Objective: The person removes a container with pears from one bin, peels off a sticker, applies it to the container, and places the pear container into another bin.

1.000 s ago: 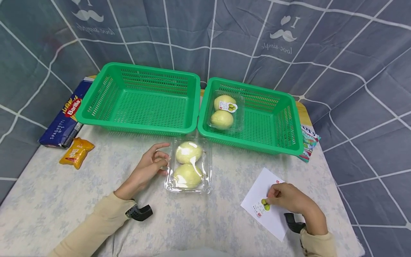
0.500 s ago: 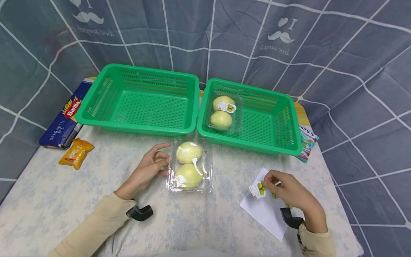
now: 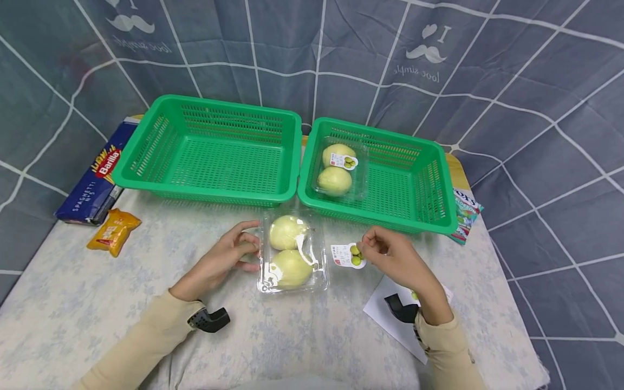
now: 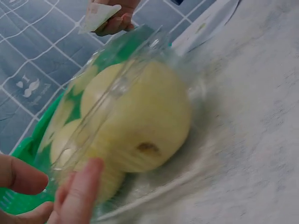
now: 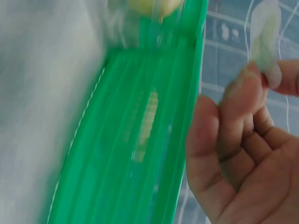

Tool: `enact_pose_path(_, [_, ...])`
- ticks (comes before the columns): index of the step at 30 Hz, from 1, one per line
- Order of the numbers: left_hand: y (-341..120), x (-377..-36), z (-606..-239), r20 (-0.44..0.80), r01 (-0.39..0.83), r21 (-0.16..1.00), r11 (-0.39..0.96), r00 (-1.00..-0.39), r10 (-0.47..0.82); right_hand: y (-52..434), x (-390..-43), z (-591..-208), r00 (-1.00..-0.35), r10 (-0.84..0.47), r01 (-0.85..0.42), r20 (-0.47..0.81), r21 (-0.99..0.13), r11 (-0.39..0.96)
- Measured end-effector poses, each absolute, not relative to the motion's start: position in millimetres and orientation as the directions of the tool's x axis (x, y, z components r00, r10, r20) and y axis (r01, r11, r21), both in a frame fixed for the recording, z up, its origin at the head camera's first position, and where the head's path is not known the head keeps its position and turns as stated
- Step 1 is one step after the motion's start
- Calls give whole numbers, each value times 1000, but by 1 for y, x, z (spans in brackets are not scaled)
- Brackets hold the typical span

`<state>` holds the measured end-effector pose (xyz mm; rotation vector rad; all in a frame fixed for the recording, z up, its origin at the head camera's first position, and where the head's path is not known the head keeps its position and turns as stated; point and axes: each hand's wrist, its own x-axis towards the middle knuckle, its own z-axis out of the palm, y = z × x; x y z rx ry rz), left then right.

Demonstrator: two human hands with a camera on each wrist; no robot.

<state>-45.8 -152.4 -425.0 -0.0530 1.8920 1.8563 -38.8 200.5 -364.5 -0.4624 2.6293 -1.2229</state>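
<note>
My right hand (image 3: 397, 257) pinches a white sticker (image 3: 343, 255) printed with green fruit, held by one end between thumb and fingertips. The sticker hangs just right of a clear plastic box (image 3: 319, 279) containing two pale yellow fruits (image 3: 291, 269). At the box's left side rests my left hand (image 3: 226, 260), fingers bent loosely with the tips at its wall. The left wrist view shows those fingers (image 4: 81, 191) close against the clear plastic, a fruit (image 4: 149, 112) behind it. In the right wrist view the sticker (image 5: 265, 32) stands up from the pinching fingertips.
Two green baskets stand behind: the left basket (image 3: 209, 196) and the right basket (image 3: 380, 218), which contains a labelled box of two fruits (image 3: 334, 180). A sticker sheet (image 3: 390, 319) lies under my right wrist. A spaghetti box (image 3: 92, 187), orange packet (image 3: 114, 233) and teal packet (image 3: 465, 216) lie around.
My right hand has peeled the sticker off the sheet and carried it left towards the plastic box. The box has shifted slightly right, with my left hand staying at its side.
</note>
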Motion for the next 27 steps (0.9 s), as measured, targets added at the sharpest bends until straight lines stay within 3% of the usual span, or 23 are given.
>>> enact_pose_path(6, [-155, -48, -417, -356, -343, 934, 101, -873, 334, 167, -53, -367, -936, -350, -185, -40, -790, 584])
enact_pose_path(16, [-142, -47, -412, -294, -266, 954, 136, -917, 268, 129, -68, -372, -917, -399, -235, -24, -776, 586])
enact_pose_path(27, [-133, -48, -413, -236, -155, 938, 309, -941, 243, 106, -74, -386, -921, -390, -252, -12, -745, 618])
